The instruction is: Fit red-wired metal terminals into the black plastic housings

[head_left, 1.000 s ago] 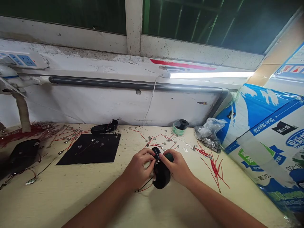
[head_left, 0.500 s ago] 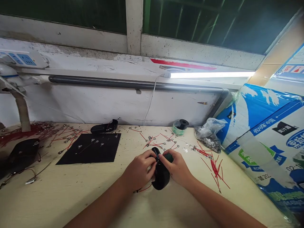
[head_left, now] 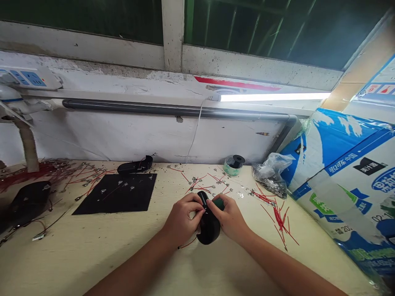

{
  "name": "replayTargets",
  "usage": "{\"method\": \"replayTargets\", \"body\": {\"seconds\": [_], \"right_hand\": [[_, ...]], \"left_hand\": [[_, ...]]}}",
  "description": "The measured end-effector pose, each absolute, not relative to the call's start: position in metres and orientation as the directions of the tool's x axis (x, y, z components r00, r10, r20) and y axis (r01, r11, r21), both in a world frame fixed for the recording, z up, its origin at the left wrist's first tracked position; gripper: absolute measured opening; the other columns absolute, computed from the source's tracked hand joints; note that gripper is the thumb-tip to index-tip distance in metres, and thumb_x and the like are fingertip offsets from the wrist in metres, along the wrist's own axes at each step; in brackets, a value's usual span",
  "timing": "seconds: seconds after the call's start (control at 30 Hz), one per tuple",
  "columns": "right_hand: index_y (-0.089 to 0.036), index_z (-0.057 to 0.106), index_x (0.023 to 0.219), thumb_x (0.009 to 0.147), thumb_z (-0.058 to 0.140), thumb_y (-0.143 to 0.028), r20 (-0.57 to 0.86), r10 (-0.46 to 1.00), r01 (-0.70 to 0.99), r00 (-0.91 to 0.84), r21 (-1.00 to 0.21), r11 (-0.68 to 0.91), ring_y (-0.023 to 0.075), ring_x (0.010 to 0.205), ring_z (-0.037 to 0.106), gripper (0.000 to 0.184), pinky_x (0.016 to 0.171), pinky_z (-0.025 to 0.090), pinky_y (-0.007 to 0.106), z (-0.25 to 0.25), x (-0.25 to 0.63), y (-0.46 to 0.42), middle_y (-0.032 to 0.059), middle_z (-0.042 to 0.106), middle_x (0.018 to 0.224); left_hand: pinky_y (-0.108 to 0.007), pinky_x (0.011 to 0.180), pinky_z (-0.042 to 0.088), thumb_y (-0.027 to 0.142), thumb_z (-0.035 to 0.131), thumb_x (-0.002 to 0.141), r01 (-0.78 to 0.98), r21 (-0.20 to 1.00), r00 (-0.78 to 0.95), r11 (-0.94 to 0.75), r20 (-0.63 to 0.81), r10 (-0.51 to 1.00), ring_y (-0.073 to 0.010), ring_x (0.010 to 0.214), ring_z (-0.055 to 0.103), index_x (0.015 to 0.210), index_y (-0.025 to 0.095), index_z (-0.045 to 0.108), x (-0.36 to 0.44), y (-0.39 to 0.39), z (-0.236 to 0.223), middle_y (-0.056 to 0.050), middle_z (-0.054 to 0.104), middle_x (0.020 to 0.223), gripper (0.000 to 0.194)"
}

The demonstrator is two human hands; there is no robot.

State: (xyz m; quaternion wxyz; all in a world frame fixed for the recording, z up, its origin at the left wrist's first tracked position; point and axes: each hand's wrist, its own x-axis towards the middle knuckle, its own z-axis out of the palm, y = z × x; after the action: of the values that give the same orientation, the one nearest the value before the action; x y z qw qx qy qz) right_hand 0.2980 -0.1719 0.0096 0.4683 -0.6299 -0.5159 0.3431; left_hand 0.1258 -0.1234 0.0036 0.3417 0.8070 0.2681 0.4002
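On the blue-and-white carton [head_left: 324, 142] at the right, "中国" can be read after stylised characters that look like "可口可乐". "美汁源" is printed in white on a black label [head_left: 369, 165]. "B族" can be made out on a blue oval [head_left: 385, 179], its remaining characters being unclear. "20" is seen beside a small square code [head_left: 339, 231], and "02-1" is printed farther right. The lettering on a green patch [head_left: 322, 204] cannot be read.
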Motion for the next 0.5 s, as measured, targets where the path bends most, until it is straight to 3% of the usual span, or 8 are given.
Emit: {"method": "replayTargets", "body": {"seconds": [0.2,0.3,0.33,0.43,0.5], "right_hand": [[-0.019,0.056,0.071,0.081,0.067,-0.060,0.041,0.971,0.313,0.234,-0.949,-0.036,0.0138,0.058,0.042,0.044,0.052,0.033,0.026,0.0135,0.2983,-0.1716,-0.0022,0.049,0.059],[-0.017,0.060,0.073,0.081,0.068,-0.061,0.041,0.971,0.293,0.236,-0.956,-0.030,0.0151,0.061,0.048,0.045,0.055,0.037,0.027,0.0165,0.3007,-0.1699,-0.0002,0.054,0.062],[-0.017,0.061,0.073,0.079,0.069,-0.061,0.032,0.970,0.269,0.241,-0.962,-0.035,0.0155,0.062,0.049,0.046,0.055,0.038,0.027,0.0172,0.3016,-0.1690,0.0005,0.056,0.063],[-0.016,0.063,0.074,0.072,0.075,-0.064,-0.037,0.958,0.105,0.285,-0.992,-0.070,0.0161,0.059,0.053,0.049,0.055,0.041,0.028,0.0173,0.3043,-0.1655,0.0014,0.060,0.063],[-0.017,0.062,0.076,0.067,0.078,-0.066,-0.095,0.946,-0.038,0.309,-0.995,-0.088,0.0170,0.058,0.055,0.052,0.054,0.043,0.029,0.0162,0.3054,-0.1635,0.0018,0.061,0.063]], "left_hand": [[-0.034,0.087,0.055,0.016,0.061,0.088,0.210,0.766,0.495,-0.607,0.452,0.742,-0.0194,0.095,0.068,0.080,0.021,0.074,0.1286,-0.1239,-0.0023,-0.007,0.069,0.103,0.016],[-0.038,0.099,0.053,0.020,0.066,0.087,0.207,0.790,0.445,-0.577,0.449,0.775,-0.0220,0.109,0.066,0.096,0.023,0.075,0.1282,-0.1240,-0.0003,-0.007,0.068,0.116,0.013],[-0.040,0.103,0.051,0.022,0.069,0.085,0.200,0.790,0.427,-0.579,0.461,0.778,-0.0231,0.114,0.064,0.106,0.024,0.074,0.1276,-0.1243,0.0013,-0.008,0.067,0.121,0.021],[-0.045,0.112,0.043,0.028,0.072,0.084,0.134,0.800,0.353,-0.586,0.514,0.782,-0.0252,0.126,0.056,0.128,0.025,0.060,0.1265,-0.1247,0.0055,-0.010,0.060,0.132,0.045],[-0.046,0.111,0.044,0.032,0.064,0.090,0.046,0.863,0.248,-0.504,0.478,0.842,-0.0238,0.125,0.057,0.127,0.024,0.054,0.1277,-0.1230,0.0049,-0.011,0.057,0.132,0.039]]}}
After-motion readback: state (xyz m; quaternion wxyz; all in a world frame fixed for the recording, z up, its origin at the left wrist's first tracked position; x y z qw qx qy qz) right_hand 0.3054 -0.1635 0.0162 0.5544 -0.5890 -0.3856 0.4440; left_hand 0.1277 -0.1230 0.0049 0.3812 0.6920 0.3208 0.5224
